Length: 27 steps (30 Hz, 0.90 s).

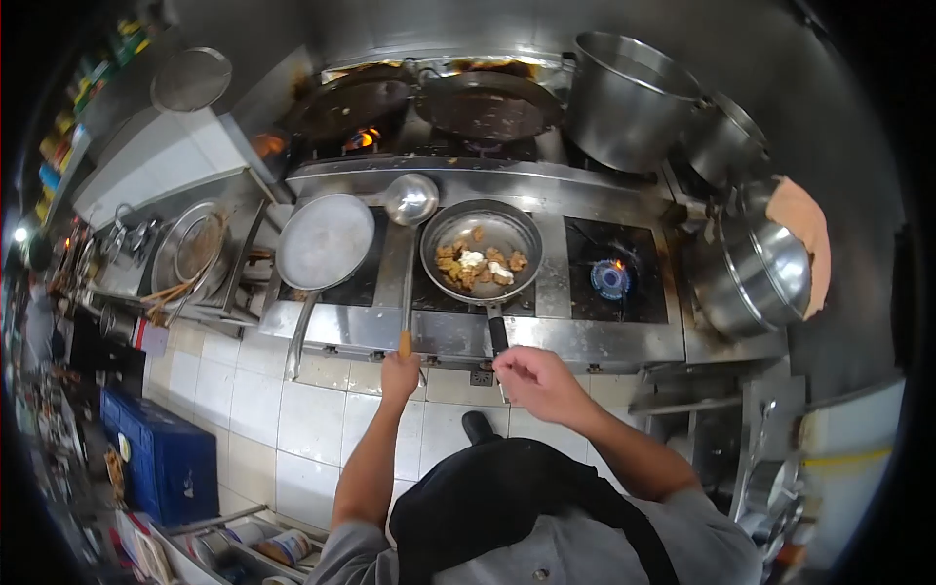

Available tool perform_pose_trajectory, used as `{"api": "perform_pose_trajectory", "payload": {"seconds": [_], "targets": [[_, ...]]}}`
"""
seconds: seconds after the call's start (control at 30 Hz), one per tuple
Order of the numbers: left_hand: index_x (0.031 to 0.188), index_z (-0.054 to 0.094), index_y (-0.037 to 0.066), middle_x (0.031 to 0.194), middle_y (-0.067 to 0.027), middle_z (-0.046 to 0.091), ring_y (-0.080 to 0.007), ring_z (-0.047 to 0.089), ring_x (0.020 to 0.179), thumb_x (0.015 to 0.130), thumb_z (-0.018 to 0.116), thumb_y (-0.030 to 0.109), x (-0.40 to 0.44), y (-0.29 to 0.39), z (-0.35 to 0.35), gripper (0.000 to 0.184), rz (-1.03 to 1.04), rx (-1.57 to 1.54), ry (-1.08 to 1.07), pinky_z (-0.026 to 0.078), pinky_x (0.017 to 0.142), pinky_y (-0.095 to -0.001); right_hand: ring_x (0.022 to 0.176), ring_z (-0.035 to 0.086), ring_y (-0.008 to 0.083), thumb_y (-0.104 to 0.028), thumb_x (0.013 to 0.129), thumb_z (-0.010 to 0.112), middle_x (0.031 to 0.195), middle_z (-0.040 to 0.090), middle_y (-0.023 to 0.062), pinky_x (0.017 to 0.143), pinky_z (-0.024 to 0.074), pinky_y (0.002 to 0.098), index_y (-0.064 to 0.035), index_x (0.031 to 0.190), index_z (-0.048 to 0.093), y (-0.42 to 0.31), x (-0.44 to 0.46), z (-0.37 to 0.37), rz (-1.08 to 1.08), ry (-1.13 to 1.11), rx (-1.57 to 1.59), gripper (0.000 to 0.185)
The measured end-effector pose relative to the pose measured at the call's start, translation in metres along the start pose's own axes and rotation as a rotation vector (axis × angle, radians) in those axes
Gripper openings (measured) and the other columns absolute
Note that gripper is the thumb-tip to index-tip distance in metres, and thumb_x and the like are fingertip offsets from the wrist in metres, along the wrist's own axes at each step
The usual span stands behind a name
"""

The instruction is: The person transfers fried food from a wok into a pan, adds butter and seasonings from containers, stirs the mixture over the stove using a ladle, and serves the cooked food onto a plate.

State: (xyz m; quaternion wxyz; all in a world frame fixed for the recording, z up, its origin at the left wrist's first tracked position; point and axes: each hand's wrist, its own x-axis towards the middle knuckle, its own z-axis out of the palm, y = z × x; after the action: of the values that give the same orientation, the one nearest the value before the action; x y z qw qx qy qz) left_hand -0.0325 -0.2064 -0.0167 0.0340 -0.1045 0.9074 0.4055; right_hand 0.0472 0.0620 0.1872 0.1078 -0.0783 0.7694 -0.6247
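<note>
My left hand is closed round the wooden handle end of a long ladle, whose round bowl rests at the back between two pans. My right hand is by the black handle of a frying pan, with its fingers curled; whether they grip the handle is unclear. Browned pieces of food with white dollops lie in that pan. To the left, a pan of cloudy liquid stands on the stove, its metal handle pointing toward me.
A lit burner is on the right. Large dark pans and a tall pot stand behind. Steel bowls with an orange cloth are far right. A blue crate stands at the lower left.
</note>
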Motion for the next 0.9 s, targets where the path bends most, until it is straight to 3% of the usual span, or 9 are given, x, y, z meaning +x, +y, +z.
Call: {"api": "perform_pose_trajectory", "payload": {"seconds": [0.17,0.23,0.3,0.37,0.53,0.6,0.67,0.73,0.9], "targets": [[0.076,0.057,-0.007,0.065,-0.0238,0.06,-0.0351,0.063,0.063,0.081,0.058,0.022,-0.082,0.069,-0.053,0.029,-0.129,-0.166,-0.056,0.048,0.06,-0.0428,0.07,0.058,0.0142,-0.021,0.091,0.06,0.079,0.062,0.0086,0.062,0.0462,0.0303,0.0007,0.097,0.062,0.007,0.051,0.016,-0.095,0.075,-0.101,0.022],[0.09,0.059,-0.002,0.06,-0.0045,0.054,-0.0125,0.053,0.049,0.085,0.058,0.013,-0.099,0.091,-0.064,0.016,-0.158,-0.259,-0.125,0.043,0.045,-0.0311,0.074,0.063,0.0177,-0.02,0.088,0.063,0.086,0.062,0.0114,0.065,0.0499,0.0311,0.0006,0.101,0.06,0.036,0.082,0.04,-0.039,0.139,-0.081,0.025],[0.095,0.058,-0.001,0.063,-0.0027,0.054,-0.011,0.053,0.05,0.088,0.058,0.012,-0.12,0.14,-0.075,0.015,-0.105,-0.363,-0.249,0.043,0.045,-0.0284,0.073,0.064,0.0193,-0.019,0.087,0.064,0.088,0.061,0.0119,0.064,0.0512,0.0315,-0.0001,0.105,0.058,0.028,0.089,0.055,0.113,0.169,-0.011,0.027],[0.099,0.057,0.0,0.066,-0.001,0.054,-0.0094,0.052,0.051,0.09,0.057,0.012,-0.129,0.174,-0.077,0.015,-0.071,-0.477,-0.366,0.043,0.046,-0.0258,0.064,0.062,0.021,-0.013,0.084,0.064,0.089,0.059,0.0117,0.055,0.0518,0.0338,-0.004,0.112,0.053,-0.01,0.081,0.055,0.289,0.066,0.587,0.032],[0.1,0.057,0.001,0.077,-0.0014,0.059,-0.0091,0.054,0.069,0.091,0.067,0.022,-0.121,0.177,-0.072,0.025,0.289,-0.492,-0.705,0.047,0.065,-0.0265,0.047,0.055,0.0165,-0.005,0.081,0.059,0.08,0.056,0.009,0.038,0.0436,0.033,-0.004,0.107,0.053,-0.017,0.039,-0.019,0.261,0.505,0.281,0.027],[0.102,0.058,0.004,0.078,-0.0003,0.058,-0.0082,0.055,0.07,0.094,0.062,0.022,-0.112,0.151,-0.061,0.02,0.308,-0.498,-0.669,0.045,0.06,-0.0237,0.056,0.059,0.0196,-0.006,0.08,0.058,0.076,0.056,0.0094,0.048,0.0493,0.0357,-0.0021,0.104,0.055,0.02,0.016,-0.045,0.195,0.686,-0.104,0.024],[0.104,0.058,0.0,0.083,-0.0019,0.059,-0.009,0.053,0.075,0.091,0.067,0.023,-0.102,0.131,-0.05,0.028,0.173,-0.443,-0.637,0.046,0.07,-0.0244,0.083,0.064,0.0428,-0.008,0.077,0.057,0.088,0.063,0.0257,0.077,0.0511,0.0448,0.0022,0.104,0.054,0.053,-0.01,-0.06,0.109,0.797,-0.408,0.028],[0.106,0.057,0.001,0.084,-0.0028,0.059,-0.0102,0.054,0.076,0.091,0.068,0.025,-0.095,0.111,-0.031,0.03,0.12,-0.473,-0.646,0.048,0.069,-0.0262,0.093,0.06,0.0486,-0.007,0.079,0.054,0.094,0.063,0.0306,0.086,0.0475,0.0479,0.003,0.104,0.053,0.076,-0.03,-0.059,0.304,0.736,-0.472,0.027],[0.105,0.056,0.005,0.084,-0.0042,0.059,-0.0148,0.06,0.076,0.094,0.062,0.032,-0.094,0.119,0.004,0.03,-0.15,-0.737,-0.78,0.052,0.065,-0.0307,0.096,0.059,0.0494,-0.006,0.079,0.055,0.093,0.062,0.0328,0.084,0.047,0.0511,0.0052,0.101,0.051,0.152,-0.051,-0.059,0.453,0.609,-0.586,0.025]]}}
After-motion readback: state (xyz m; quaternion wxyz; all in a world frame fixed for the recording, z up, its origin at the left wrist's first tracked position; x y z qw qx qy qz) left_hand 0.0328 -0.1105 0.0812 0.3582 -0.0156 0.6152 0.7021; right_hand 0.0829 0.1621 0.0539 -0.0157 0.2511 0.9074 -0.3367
